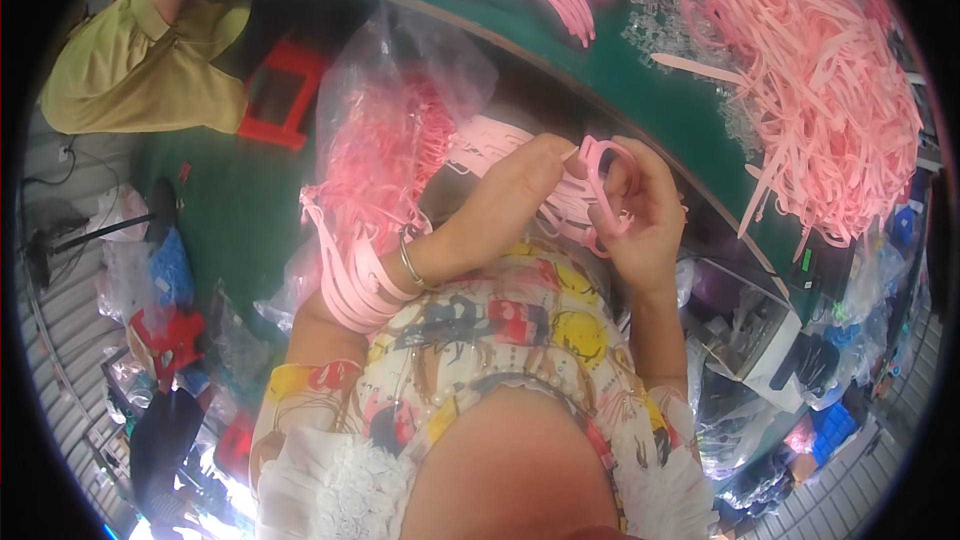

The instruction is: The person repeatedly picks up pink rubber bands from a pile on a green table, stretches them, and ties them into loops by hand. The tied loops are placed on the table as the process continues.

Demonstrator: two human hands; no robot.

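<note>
Pink loop (597, 185) in curled right hand (652, 215)

A person's left hand (520, 180) is slanting inward from a bent arm (452, 252), its fingers mostly hiding from view, while the right hand (648, 210) is hovering just beside it, fingers (658, 175) curling above a nearly upright forearm (657, 325).

The worktop (640, 90) lies ahead and to the right; on its right part sits a heap of straps (830, 90), with loose pieces (660, 20) along its left side. A loop (596, 180) lies between the left hand (525, 185) and right hand (648, 200). Left of them is a bag (440, 45) of straps; farther left, a stool (300, 58), then a co-worker (145, 80).
</note>
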